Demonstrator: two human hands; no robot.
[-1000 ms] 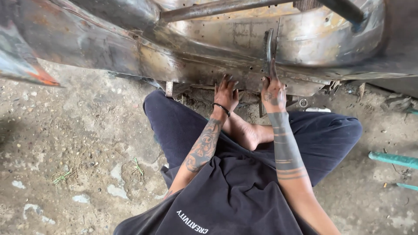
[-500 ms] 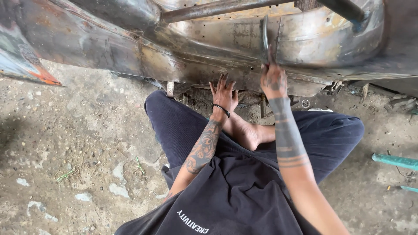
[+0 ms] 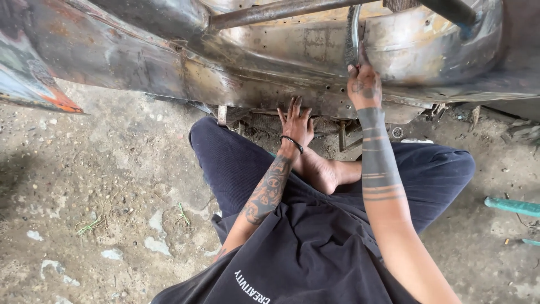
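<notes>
head view: dirt floor (image 3: 101, 186) under a bare rusted metal body panel (image 3: 253, 73). right hand (image 3: 364, 85) is raised, fingers clenched on a wire brush (image 3: 353, 34), long axis upright against the panel above the knuckles. left hand (image 3: 297, 124) lies lower, fingers spread flat on the panel's bottom edge.

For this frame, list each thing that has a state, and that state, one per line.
Right hand: closed on the wire brush, raised against the panel.
Wire brush: held upright, bristles against the metal.
Left hand: open, fingers spread, pressed on the panel's lower edge.
Metal body panel: bare, rusty, stained.
Rod: lying across the panel.
</notes>
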